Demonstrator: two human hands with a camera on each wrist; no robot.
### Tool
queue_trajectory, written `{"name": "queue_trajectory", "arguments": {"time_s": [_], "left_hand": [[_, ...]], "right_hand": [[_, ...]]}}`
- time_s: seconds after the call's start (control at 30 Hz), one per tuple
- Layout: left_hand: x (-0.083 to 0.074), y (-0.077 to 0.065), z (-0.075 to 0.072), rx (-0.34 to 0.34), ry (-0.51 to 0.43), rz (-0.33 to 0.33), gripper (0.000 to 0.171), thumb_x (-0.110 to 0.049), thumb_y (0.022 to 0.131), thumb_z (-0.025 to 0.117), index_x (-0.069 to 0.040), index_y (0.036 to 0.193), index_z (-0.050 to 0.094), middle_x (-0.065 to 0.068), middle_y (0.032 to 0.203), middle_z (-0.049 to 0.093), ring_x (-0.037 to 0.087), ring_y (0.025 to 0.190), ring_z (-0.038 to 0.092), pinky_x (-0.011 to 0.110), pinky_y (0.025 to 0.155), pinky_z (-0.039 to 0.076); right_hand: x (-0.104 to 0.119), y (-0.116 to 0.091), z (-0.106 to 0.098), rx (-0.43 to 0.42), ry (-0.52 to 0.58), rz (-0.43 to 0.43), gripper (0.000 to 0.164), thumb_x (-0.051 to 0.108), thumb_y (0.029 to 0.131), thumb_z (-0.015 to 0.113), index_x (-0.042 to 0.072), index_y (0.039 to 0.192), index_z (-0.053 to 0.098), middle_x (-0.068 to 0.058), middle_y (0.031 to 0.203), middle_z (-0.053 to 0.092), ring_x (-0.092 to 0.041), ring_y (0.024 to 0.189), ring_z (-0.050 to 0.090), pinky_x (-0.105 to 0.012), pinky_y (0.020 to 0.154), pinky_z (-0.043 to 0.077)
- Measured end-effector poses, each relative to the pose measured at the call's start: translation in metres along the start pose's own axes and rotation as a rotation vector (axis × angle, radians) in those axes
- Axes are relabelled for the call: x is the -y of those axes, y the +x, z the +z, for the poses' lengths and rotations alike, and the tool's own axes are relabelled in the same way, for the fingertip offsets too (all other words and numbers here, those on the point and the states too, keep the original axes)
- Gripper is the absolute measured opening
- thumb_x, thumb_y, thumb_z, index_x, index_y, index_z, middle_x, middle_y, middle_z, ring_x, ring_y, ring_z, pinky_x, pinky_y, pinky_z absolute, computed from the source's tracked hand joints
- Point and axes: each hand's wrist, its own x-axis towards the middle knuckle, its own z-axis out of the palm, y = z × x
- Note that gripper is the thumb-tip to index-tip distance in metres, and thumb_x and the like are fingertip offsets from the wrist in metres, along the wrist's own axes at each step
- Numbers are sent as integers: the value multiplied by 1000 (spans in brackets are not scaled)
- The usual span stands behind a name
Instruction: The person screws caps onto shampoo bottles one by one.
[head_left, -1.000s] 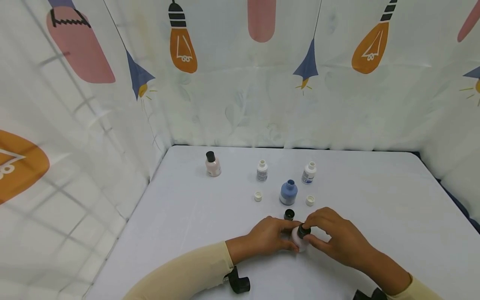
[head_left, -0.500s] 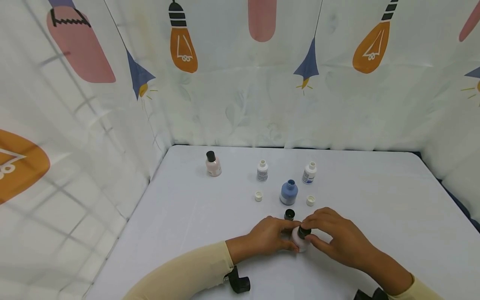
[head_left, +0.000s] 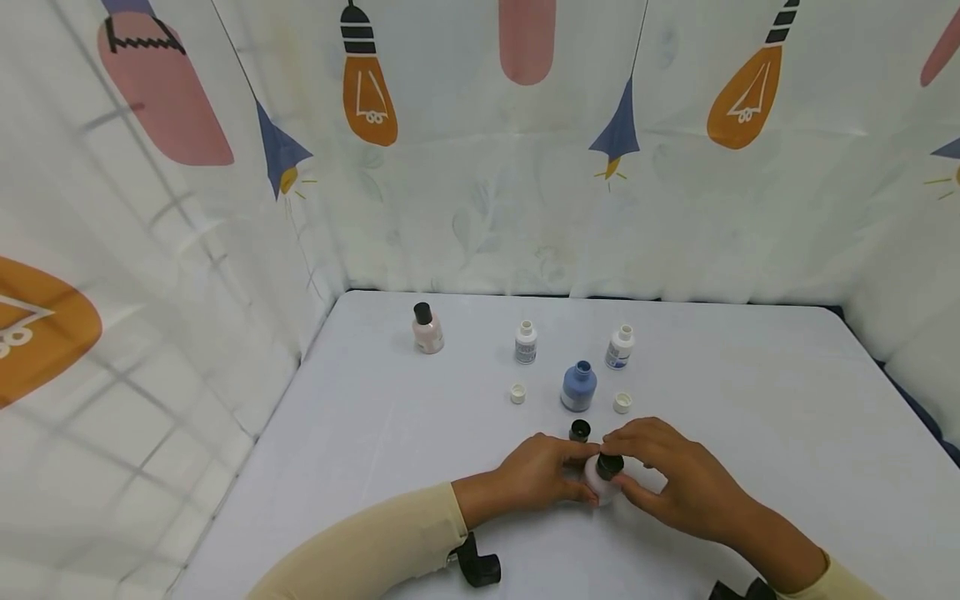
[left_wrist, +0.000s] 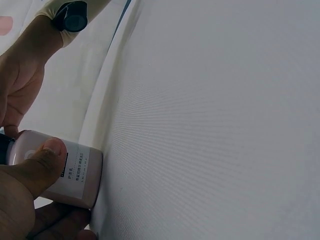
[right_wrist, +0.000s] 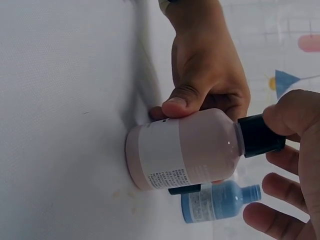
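Observation:
My left hand (head_left: 536, 475) grips a pale pink lotion bottle (right_wrist: 207, 142) around its body, the thumb pressing beside its white label. Upright on the table, the bottle carries a black cap (right_wrist: 260, 135) on its neck. Thumb and fingers of my right hand (head_left: 675, 479) pinch this cap, the other fingers spread beyond it. Just behind the left fingers lies a loose black cap (head_left: 580, 430), partly hidden. Farther back stands a blue bottle (head_left: 578, 387) with an uncovered neck. In the left wrist view, the pink bottle (left_wrist: 75, 170) shows its printed label.
Two small white bottles (head_left: 526, 343) without caps stand farther back, with white caps (head_left: 517, 393) lying in front of them. Another pink bottle (head_left: 428, 333) with a black cap is at the back left. White cloth covers the table (head_left: 360, 467); a printed curtain (head_left: 480, 200) hangs behind.
The right fingers have shifted slightly around the black cap, showing more of its top. The left hand and the bottle have hardly moved.

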Motion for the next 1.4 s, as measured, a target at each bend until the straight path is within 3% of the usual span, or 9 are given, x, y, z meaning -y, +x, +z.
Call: {"name": "queue_trajectory", "arguments": {"time_s": [0.13,0.4,0.57,0.7,0.83,1.03,1.17,1.3,1.4], "left_hand": [[0,0,0,3,1,-6,63,-35,84,85,-23,141,64,-11,129,68,-5,113,60,17,92,46],[-1,-1,-1,-1,-18,9,61,-33,83,86,-25,140,64,-14,126,69,-8,109,59,13,88,46],[-1,-1,-1,-5,-8,3,62,-33,83,86,-22,140,65,-11,128,69,-5,112,60,14,89,47],[-2,-1,0,-8,0,-9,64,-34,83,87,-20,141,64,-9,130,68,-3,115,61,15,90,47],[-1,-1,0,-7,-3,-14,64,-34,83,86,-21,142,64,-10,130,68,-3,115,60,15,90,47],[-1,-1,-1,-12,6,-5,64,-34,83,86,-22,142,63,-10,130,68,-2,116,60,16,91,47],[-1,-1,0,-15,8,-3,63,-35,83,86,-22,141,64,-10,129,68,-3,114,60,15,90,47],[-1,-1,0,-10,4,-7,63,-34,83,86,-21,141,64,-10,130,68,-3,114,61,15,90,47],[-1,-1,-1,-5,0,-4,64,-34,84,86,-20,141,64,-10,131,68,-2,115,60,16,92,47]], "right_hand": [[-1,0,-1,8,15,-31,43,12,84,85,25,122,70,11,122,65,-13,113,59,-11,97,41],[0,2,-1,-17,-27,-1,32,25,85,86,25,113,70,17,111,64,-7,104,58,-13,85,47],[4,2,-2,12,-8,62,45,22,83,89,27,121,67,16,117,62,-7,107,58,-16,78,51],[5,2,-3,37,8,58,63,7,77,88,25,132,65,12,127,62,-11,115,57,-15,87,49],[4,1,-2,41,-8,25,58,4,76,86,24,128,68,13,125,63,-11,116,58,-11,101,38],[5,1,0,35,-27,95,50,15,79,90,29,121,67,19,116,61,-6,103,60,-17,79,51],[6,1,0,38,-7,134,51,19,78,92,28,120,66,18,114,60,-8,97,61,-22,68,53],[7,0,0,57,4,143,56,17,79,91,28,128,64,16,121,60,-8,99,61,-22,69,54],[5,-2,-1,73,-2,117,62,12,80,88,29,133,63,15,127,60,-7,108,60,-24,78,55]]}}
